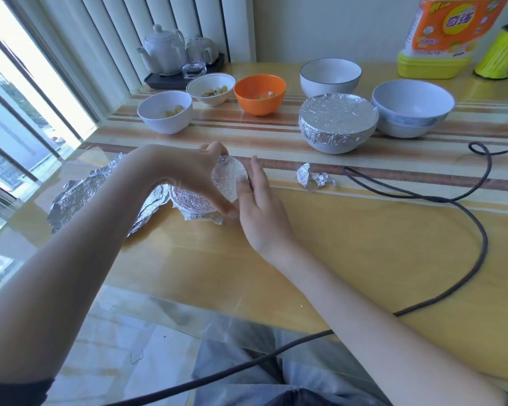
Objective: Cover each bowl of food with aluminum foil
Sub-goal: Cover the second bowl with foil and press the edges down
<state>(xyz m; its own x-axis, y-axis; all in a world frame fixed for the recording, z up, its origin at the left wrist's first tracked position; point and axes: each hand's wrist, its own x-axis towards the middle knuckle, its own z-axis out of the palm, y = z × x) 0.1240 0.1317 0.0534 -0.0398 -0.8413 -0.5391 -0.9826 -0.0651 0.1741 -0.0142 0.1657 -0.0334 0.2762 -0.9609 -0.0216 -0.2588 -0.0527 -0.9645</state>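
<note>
Both forearms reach up from the bottom of the frame to a small foil-covered bowl (228, 178) at centre. At its left, the left hand (194, 174) curls round the rim and grips it. At its right, touching, the right hand (257, 206) presses the foil with straight fingers. Loose foil sheet (79, 197) trails left. Three uncovered bowls with food (165, 115) stand beyond, upper left, nearer the left hand, I think.

**A:** what kind of place is this?

**B:** someone's home imo, dining table (364, 244) by a window (18, 92) with vertical blinds (147, 33). White teapot (162, 49) and glass cup (194, 61) on a black tray (156, 80), mismatched food bowls, big dish soap bottle (449, 33).

**A:** yeah, lived-in.
</note>
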